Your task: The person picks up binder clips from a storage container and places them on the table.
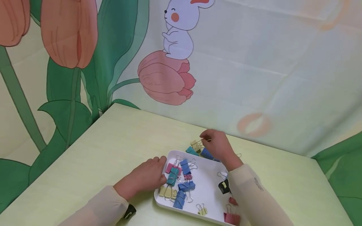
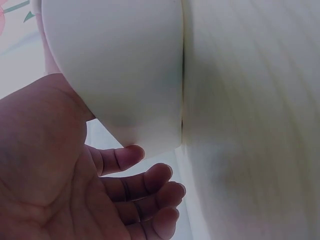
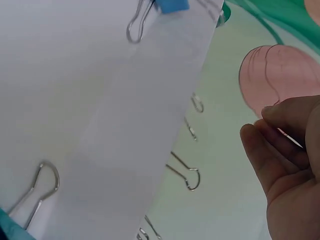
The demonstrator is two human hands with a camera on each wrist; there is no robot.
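Resting against the tray (image 1: 206, 179), the left hand (image 1: 144, 174) touches its left side with fingers loosely bent and apart. Just beyond the far rim, the right hand (image 1: 218, 145) has thumb and fingertips drawn together beside a yellow clip (image 1: 194, 145); I cannot tell whether they pinch anything. A teal clip (image 1: 192, 151) and blue clip (image 1: 207, 153) lie there on the bench (image 1: 124, 141); mixed-colour clips (image 1: 179, 200) lie in the tray.

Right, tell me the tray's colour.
The tray is white; the head view shows it best.
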